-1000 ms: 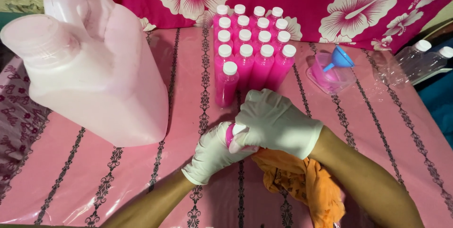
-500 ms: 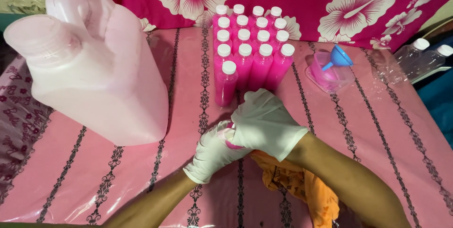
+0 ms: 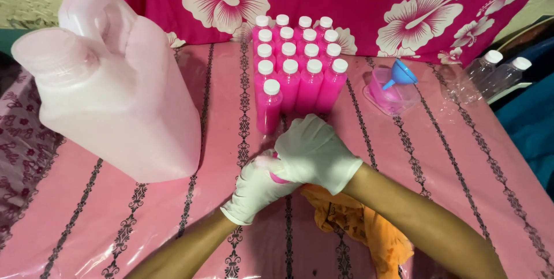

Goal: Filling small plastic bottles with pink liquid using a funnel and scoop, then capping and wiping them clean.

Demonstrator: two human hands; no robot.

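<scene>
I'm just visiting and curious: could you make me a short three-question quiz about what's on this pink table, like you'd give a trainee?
1. True or false: both hands wear white gloves.
2. What colour is the funnel resting in the small pink tub? A) blue B) green C) yellow
3. What lies under the right forearm, near the table edge?

Key:
1. True: the left hand and right hand are both gloved and close around one small pink bottle.
2. A
3. An orange cloth.
</scene>
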